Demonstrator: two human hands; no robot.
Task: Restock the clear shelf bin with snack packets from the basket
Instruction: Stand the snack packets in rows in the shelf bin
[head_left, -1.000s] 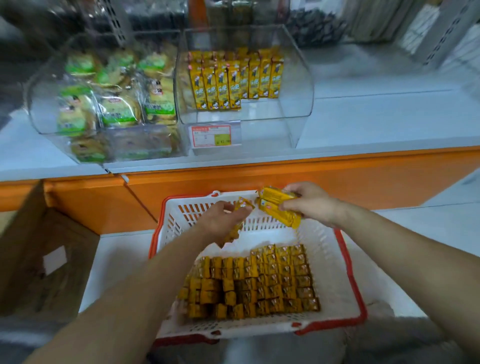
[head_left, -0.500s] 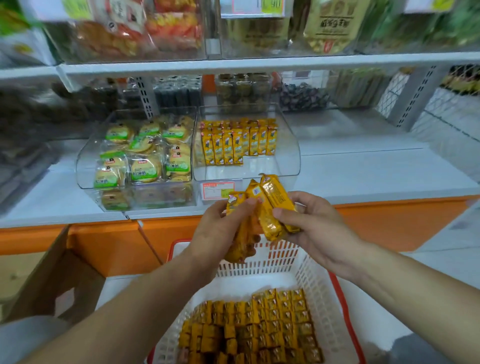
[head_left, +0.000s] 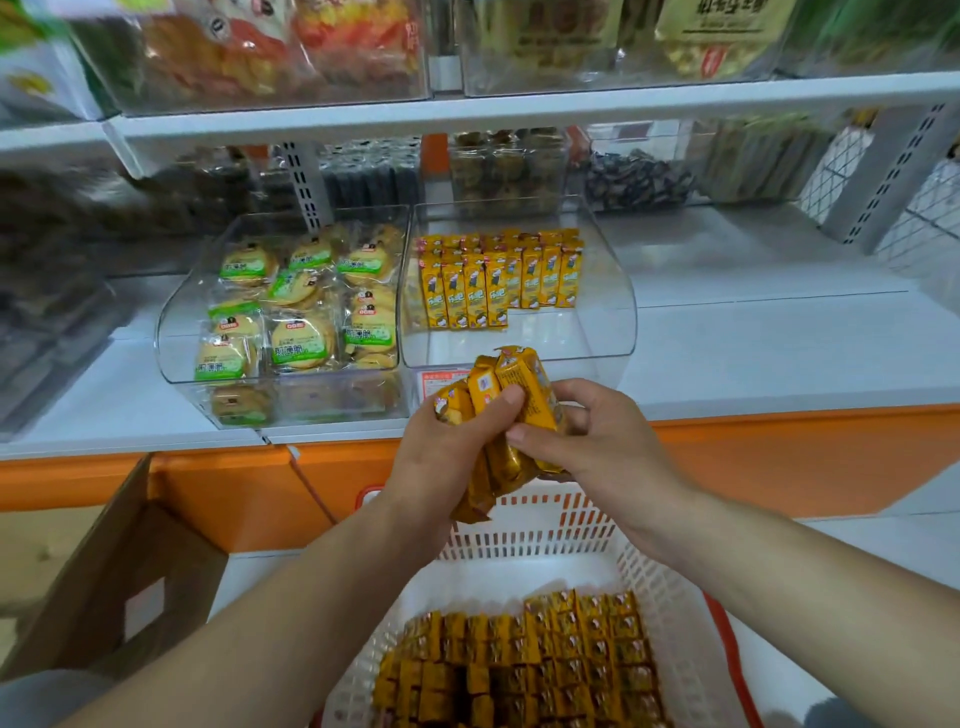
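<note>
Left grip (head_left: 441, 457) and right grip (head_left: 592, 447) are clutching splayed snack packets (head_left: 519, 379).
Loose ones could be dropping short of the clear shelf bin (head_left: 618, 312).

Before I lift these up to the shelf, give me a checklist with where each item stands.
1. Hold on the yellow packets: ok, the left grip and the right grip both curl round the bunch.
2. Bunch squared up: not ok, the packets fan out at different angles.
3. Room in the clear bin: ok, bare floor shows in front of the standing rows.
4. Correct bin: ok, its rows match the held packets; the green packets sit in the bin beside it.
5. Rows upright: ok.
6. Lid over the bin's opening: cannot tell through the clear plastic.
</note>
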